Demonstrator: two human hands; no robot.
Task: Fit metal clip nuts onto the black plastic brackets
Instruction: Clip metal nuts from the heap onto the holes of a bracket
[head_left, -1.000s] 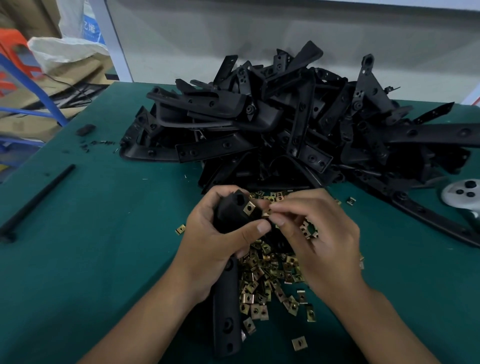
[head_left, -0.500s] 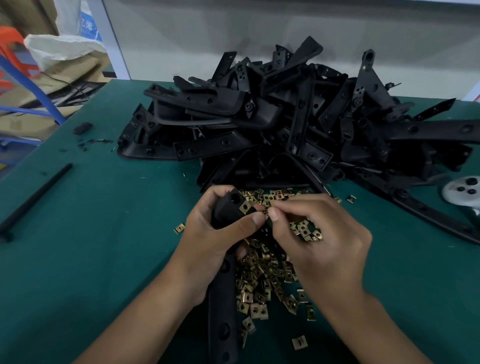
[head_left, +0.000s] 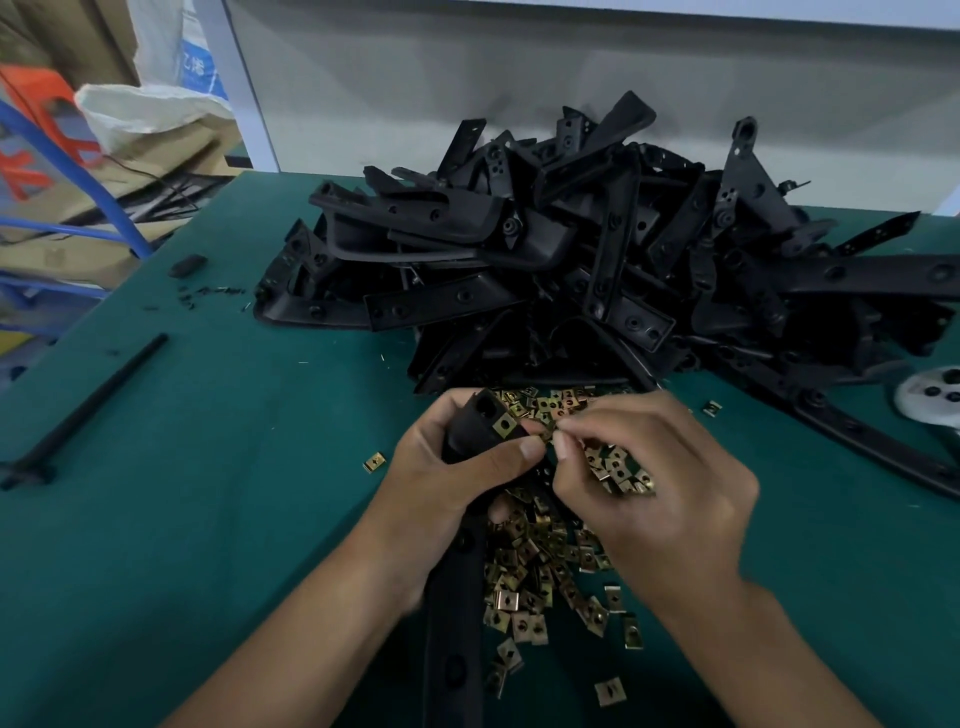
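brass-coloured clip nuts (head_left: 540, 566) lie in a loose heap on the green table (head_left: 208, 519), near the person and just in front of a big pile of brackets (head_left: 571, 249) at the far side. the left hand (head_left: 457, 483) grips one long bracket (head_left: 462, 597) by its upper end, fingers and thumb curled round it, the rest of it running down toward the near edge. one nut (head_left: 505, 425) already sits on that upper end, beside the round hole at the tip. the right hand (head_left: 654, 499) pinches a second nut (head_left: 548, 435) between thumb and forefinger, right against the bracket's edge and touching the left thumb; whether it has started to slide on is hard to tell, since the fingertips cover most of it.

as for progress, this looks like an early stage: one nut is fitted on the held bracket and a second is being offered up. no nuts show on the brackets in the pile, though many faces are hidden. no separate stack of finished pieces is in view. the heap of loose nuts is large, with a few strays (head_left: 374, 461) scattered left and right of it, so plenty of work appears left.
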